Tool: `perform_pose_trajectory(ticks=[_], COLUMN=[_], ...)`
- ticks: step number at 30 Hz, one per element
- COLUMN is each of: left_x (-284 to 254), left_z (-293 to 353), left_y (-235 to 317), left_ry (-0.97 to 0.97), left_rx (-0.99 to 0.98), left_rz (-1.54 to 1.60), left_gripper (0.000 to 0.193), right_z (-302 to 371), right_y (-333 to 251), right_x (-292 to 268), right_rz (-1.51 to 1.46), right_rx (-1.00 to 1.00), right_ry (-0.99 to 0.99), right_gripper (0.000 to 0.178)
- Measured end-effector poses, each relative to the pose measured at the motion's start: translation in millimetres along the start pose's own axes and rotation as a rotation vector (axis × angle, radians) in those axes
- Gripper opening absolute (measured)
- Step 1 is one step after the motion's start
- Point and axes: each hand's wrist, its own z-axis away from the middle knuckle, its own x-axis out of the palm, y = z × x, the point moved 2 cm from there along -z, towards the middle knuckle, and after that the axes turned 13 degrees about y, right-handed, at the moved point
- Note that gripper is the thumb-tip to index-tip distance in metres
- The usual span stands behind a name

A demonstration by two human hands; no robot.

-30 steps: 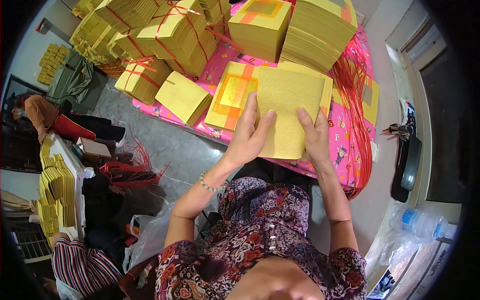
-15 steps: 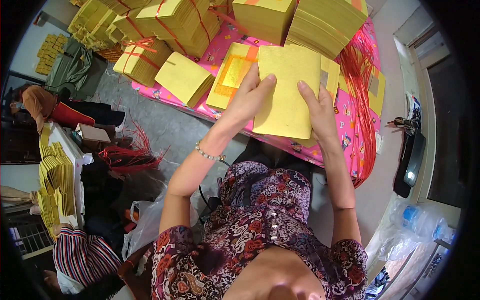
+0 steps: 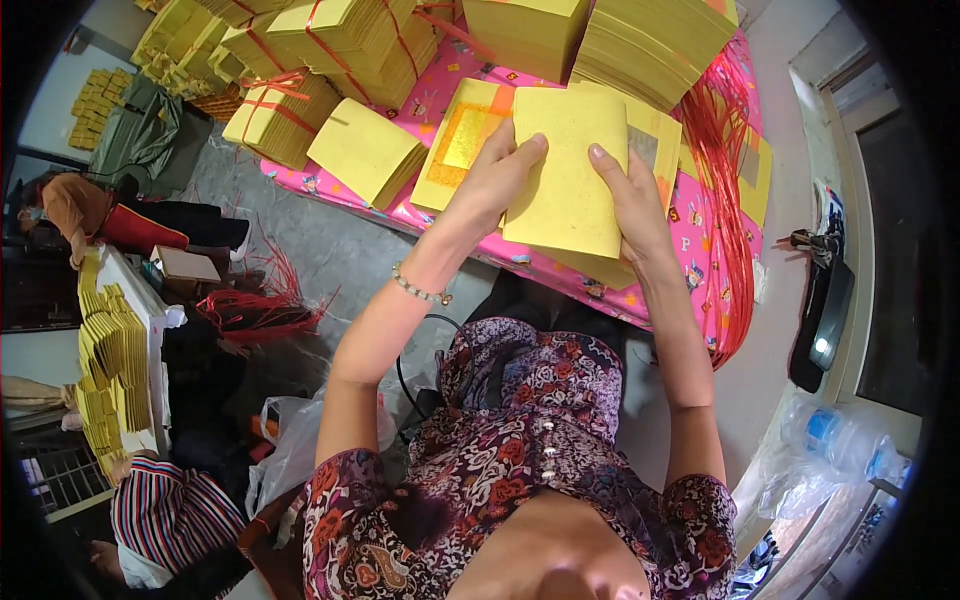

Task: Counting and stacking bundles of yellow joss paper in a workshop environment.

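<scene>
Between both hands is a folded stack of yellow paper, held above the near edge of a pink patterned table. My left hand grips its left edge, thumb on top and fingers mostly hidden. On the right edge my right hand holds it the same way, its thumb lying on the top face. Beneath the stack, more yellow sheets with orange and gold printing lie on the table. A separate folded yellow bundle rests to the left of my left hand.
Red-tied yellow paper bundles and a tall stack stand at the back. Red strands hang over the table's right side. People work at another table on the left. A large plastic bottle is at right.
The paper stack has shifted slightly left and up the picture with both hands. My right thumb has moved up along it, and more of the printed sheets shows at its right.
</scene>
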Motion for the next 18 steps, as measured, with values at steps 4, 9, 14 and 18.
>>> perform_pose_trajectory(ticks=[4, 9, 14, 18], left_x=[2.4, 11.2, 11.7, 12.5], left_z=[5.3, 16.1, 25.3, 31.0], left_y=[-1.2, -8.7, -8.1, -7.6], left_ry=[-0.012, -0.038, -0.058, -0.066], left_rx=[0.067, 0.357, 0.500, 0.503], left_rz=[-0.041, 0.046, 0.011, -0.006], left_gripper=[0.035, 0.039, 0.042, 0.042], right_z=[3.9, 14.8, 22.3, 25.8], right_y=[-2.0, -6.7, -10.9, -11.3], right_x=[-2.7, -5.9, -10.3, -15.0], right_rz=[0.129, 0.166, 0.140, 0.166], right_rx=[-0.178, -0.317, -0.364, -0.370], right_ry=[0.010, -0.018, -0.068, -0.095], right_gripper=[0.038, 0.040, 0.041, 0.042])
